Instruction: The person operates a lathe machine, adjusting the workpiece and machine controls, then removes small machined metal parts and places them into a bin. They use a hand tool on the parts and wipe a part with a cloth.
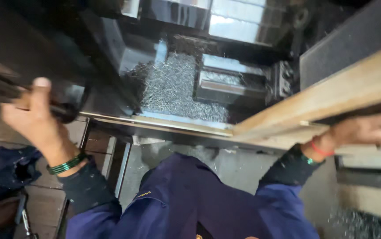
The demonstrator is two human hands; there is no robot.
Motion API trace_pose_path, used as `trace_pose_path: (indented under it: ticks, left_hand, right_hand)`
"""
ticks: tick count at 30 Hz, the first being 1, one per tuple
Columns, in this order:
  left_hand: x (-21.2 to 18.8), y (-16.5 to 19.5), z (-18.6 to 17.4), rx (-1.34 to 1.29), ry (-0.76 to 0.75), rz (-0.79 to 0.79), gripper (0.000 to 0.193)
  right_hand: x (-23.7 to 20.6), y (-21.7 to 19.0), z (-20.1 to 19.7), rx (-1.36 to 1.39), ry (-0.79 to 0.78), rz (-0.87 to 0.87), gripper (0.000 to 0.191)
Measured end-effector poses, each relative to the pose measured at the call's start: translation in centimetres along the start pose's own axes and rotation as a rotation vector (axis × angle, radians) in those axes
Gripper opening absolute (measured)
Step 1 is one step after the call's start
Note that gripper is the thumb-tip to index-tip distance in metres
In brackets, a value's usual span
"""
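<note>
Nearest the camera, a blue work jacket is filling the bottom of the view, dark cuffs at both wrists. Left of the jacket a bundle of blue cloth is lying on a low surface.

Left hand, green bangle on the wrist, is clenching around a dark bar-like handle, thumb pointing up. The handle is sitting up and left of the jacket; its long axis is running left to right, dipping slightly to the right, its rounded end poking out just right of the hand. The frame is blurred, so I cannot tell the handle's exact shape.

Right hand, red thread and green bangle at the wrist, is lying flat along a tan sliding panel, up and right of the jacket. Fingers are running off the frame edge, so I cannot tell whether they are hooking anything. The panel's long axis is rising from centre to upper right.

As a judgement: keeping the left grip firm, wrist straight, and pushing along the panel's length is looking best here, not across it.

Farthest, above the jacket, a heap of metal chips is lying inside the machine bed, beside a dark steel block.
</note>
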State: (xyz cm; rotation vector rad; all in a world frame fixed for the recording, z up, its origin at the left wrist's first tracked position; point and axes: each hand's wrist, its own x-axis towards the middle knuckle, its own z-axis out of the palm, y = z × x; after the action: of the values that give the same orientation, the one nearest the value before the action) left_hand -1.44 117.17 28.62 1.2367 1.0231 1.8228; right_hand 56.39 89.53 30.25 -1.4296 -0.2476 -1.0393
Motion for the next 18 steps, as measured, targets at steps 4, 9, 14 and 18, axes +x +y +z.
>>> trace_pose_path:
  ticks: [4, 9, 14, 18]
  left_hand:
    - [2.1, -3.7, -2.6, 0.062, 0.192, 0.18, 0.051]
    - [2.7, -6.2, 1.4, 0.556, 0.523, 0.456, 0.075]
    - [0.9, -14.5, 23.5, -0.065, -0.092, 0.367, 0.044]
    - [6.6, -22.0, 41.2, 0.036, -0.299, 0.06, 0.037]
  right_hand:
    - [-1.5, 0.9, 1.0, 0.007, 0.009, -0.074, 0.039]
    - [-2.5, 1.2, 2.2, 0.011, 0.022, -0.131, 0.038]
    - [-2.6, 1.0, 3.6, -0.001, -0.02, -0.167, 0.038]
    - [-2.3, 0.9, 5.2, 0.003, -0.06, -0.178, 0.037]
